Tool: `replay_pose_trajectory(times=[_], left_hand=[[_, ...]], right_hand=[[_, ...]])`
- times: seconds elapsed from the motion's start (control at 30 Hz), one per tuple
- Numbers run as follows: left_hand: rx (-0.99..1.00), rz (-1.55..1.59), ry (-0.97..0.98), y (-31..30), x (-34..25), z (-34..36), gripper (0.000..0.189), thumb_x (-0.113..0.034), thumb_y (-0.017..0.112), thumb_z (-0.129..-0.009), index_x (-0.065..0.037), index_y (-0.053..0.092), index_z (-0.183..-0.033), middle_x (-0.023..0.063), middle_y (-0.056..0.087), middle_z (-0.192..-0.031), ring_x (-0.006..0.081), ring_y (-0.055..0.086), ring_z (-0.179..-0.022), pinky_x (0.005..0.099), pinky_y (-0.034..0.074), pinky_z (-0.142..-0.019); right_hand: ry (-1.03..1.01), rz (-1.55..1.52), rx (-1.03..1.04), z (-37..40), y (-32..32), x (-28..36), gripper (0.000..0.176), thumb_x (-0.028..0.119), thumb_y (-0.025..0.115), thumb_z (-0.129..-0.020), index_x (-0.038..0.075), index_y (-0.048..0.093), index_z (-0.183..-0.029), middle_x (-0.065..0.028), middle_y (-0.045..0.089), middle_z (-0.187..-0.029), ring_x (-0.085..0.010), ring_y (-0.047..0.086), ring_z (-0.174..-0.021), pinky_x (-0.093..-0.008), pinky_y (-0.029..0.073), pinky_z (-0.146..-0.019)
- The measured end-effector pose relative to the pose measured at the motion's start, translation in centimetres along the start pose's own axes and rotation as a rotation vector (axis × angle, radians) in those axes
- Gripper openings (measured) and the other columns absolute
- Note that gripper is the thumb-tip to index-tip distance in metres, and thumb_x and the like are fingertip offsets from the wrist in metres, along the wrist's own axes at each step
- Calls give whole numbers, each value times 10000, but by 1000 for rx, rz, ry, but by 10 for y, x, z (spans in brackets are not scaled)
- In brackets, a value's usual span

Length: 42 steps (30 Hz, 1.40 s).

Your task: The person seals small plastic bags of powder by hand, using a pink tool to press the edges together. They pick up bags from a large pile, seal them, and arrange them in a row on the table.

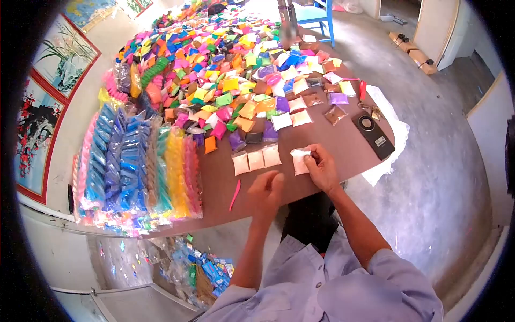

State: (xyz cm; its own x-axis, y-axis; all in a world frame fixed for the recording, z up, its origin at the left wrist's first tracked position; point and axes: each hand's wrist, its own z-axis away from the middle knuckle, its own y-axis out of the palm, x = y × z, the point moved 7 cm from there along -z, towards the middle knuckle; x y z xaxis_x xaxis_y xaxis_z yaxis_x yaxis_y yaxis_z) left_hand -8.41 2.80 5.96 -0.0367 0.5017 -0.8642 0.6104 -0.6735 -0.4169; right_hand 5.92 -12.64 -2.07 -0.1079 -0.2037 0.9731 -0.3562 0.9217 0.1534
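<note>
Well, two hands are at work at the front edge of a brown table [332, 140]. The right hand [323, 167] pinches one white packet [299, 161], with its thumb and fingers closed on the top of it. This packet is at the front of the table, just to the right of a row of white packets [256, 159]. The row has three packets, side by side and close together. The left hand [266, 190] is by the table edge, just below the row, with its fingers bent. I cannot tell if it holds anything. One thin pink strip [235, 195] lies on the table just to the left of that hand.

A bit farther back, two more white packets [291, 119] lie side by side. Behind them is a big heap of little packets [214, 64] in pink, yellow, blue, green, orange and purple. They are far too many to count, and they cover most of the table.

On the left side of the table lie clear bags [139, 166], packed close together. Inside them are long rows of small packets. Some bags hold blue ones, one holds yellow ones and one holds pink ones. I cannot count the bags for sure.

On the right side lies one flat black gadget [373, 134], with one bunch of keys [370, 111] just behind it. At the far end stand one metal bottle [288, 16] and one blue chair [319, 19]. Under the table, more bags of packets [206, 268] lie on the floor.
</note>
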Motion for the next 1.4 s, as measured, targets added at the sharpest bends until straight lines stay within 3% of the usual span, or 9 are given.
replay_pose_trajectory(times=[0.07,0.2,0.37,0.83,0.93,1.0,1.23,1.3,1.4], left_hand=[[35,110,-76,35,1,-7,232,-202,732,-1013,19,747,-1082,74,740,-919,133,672,-820,300,542,-743],[115,376,-278,82,41,-19,264,-229,698,-1051,27,741,-1102,13,717,-905,79,634,-804,268,507,-694],[47,426,-186,84,51,-20,241,-221,685,-1062,14,737,-1046,-25,678,-856,54,579,-774,254,465,-660],[26,263,-103,79,21,-15,330,-271,701,-1044,11,645,-883,21,598,-741,102,521,-724,327,439,-632],[85,76,-90,77,21,-15,394,-277,649,-1072,-10,556,-799,-28,481,-722,83,438,-707,308,368,-606],[90,83,-71,79,29,-16,386,-301,654,-1060,30,585,-873,158,552,-719,171,499,-670,401,440,-630],[95,-110,-171,72,17,-12,416,-354,651,-1054,30,631,-893,170,636,-749,209,621,-702,405,490,-662],[87,76,-126,78,9,-11,434,-394,656,-1047,18,659,-913,192,650,-764,226,666,-718,404,509,-668],[97,74,-46,86,18,-13,441,-410,655,-1047,4,666,-895,190,626,-714,211,603,-633,411,473,-608]], right_hand=[[14,-75,102,3,3,11,127,34,581,-1030,9,646,-1136,-18,683,-974,-65,626,-882,-233,515,-779],[-54,-24,103,3,4,7,131,76,616,-1010,19,662,-1119,-5,665,-925,-77,594,-812,-257,512,-754],[-17,191,53,1,6,20,129,144,657,-1016,17,678,-1021,-15,645,-875,-69,584,-801,-269,505,-719],[-67,61,-32,1,-1,8,175,187,627,-1090,42,636,-992,67,537,-836,-36,475,-771,-234,434,-690],[-83,66,-23,-1,0,5,182,195,642,-1072,31,642,-993,56,543,-813,-40,486,-758,-244,444,-677],[-95,75,-15,-2,2,8,187,195,657,-1053,18,648,-995,43,557,-791,-45,505,-749,-256,459,-665],[-78,42,-27,-3,-2,-7,162,183,690,-1036,28,659,-1002,47,579,-807,-34,517,-758,-252,459,-653],[-54,61,-47,-4,-3,-8,154,178,690,-1039,30,662,-1005,49,588,-812,-33,525,-762,-249,465,-658],[-71,-63,-97,-2,-7,3,138,164,670,-1060,40,672,-1001,52,620,-847,-39,562,-763,-245,496,-681]])
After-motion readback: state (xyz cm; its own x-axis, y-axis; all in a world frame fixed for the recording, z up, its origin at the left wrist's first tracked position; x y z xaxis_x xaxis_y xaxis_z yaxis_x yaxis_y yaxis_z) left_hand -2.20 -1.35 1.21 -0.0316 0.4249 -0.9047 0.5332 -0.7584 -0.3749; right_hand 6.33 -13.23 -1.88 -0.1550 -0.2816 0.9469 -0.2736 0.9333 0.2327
